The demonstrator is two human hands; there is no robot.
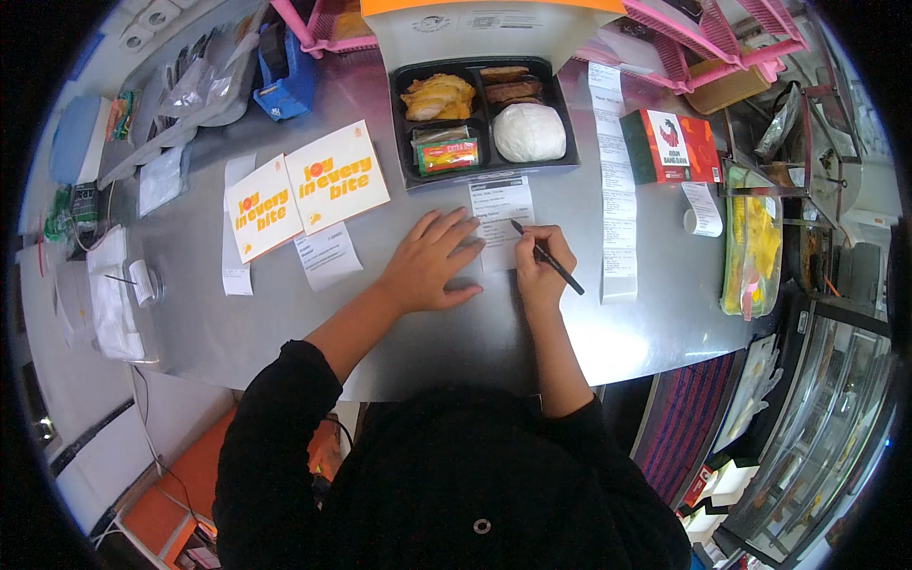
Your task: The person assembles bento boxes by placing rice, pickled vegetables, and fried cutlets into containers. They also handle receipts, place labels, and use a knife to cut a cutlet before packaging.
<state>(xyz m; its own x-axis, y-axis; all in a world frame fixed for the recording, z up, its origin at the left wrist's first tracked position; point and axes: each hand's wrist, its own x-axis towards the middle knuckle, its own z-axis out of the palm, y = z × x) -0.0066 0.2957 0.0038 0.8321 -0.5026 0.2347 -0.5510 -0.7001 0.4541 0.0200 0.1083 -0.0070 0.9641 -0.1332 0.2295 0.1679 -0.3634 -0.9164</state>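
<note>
On the steel table a printed receipt (pixel 501 205) lies just in front of a meal box. My left hand (pixel 432 262) rests flat with its fingers spread, their tips at the receipt's left edge. A black pen (pixel 560 269) is gripped in my right hand (pixel 545 258), its tip over the receipt. The open box (pixel 560 24) holds a black compartment tray (pixel 486 116). In it are yellowish fried pieces (pixel 438 97), brown slices (pixel 513 87), a white wrapped round bundle (pixel 529 133) and sauce sachets (pixel 446 152).
Two white printed cards (pixel 338 177) overlap a receipt slip (pixel 328 255) at left. A long receipt strip (pixel 616 190) lies right, near a red box (pixel 671 147) and a yellow-filled container (pixel 752 252). Pink baskets (pixel 655 43) line the back; a tissue pack (pixel 112 294) sits far left.
</note>
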